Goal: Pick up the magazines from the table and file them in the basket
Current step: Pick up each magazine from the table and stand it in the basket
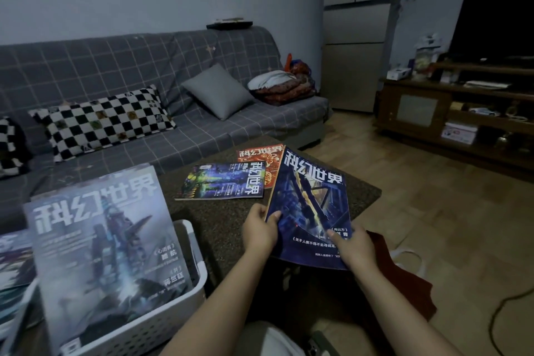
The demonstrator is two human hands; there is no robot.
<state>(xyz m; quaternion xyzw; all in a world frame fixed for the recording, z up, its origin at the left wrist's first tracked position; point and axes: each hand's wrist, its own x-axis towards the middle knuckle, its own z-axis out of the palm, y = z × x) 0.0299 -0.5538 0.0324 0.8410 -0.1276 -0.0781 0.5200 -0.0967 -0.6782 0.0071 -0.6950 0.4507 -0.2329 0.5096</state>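
Both hands (left point(259, 230), right point(356, 246)) grip the blue magazine point(310, 205)

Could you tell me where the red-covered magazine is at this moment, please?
In the head view the red magazine lies flat at the table's far edge, right of centre, partly under the green-blue magazine and the held blue magazine.

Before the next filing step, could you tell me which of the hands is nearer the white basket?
Left hand, just right of the white basket; right hand sits farther right.

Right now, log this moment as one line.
both hands hold blue magazine | two magazines left on table | basket holds some
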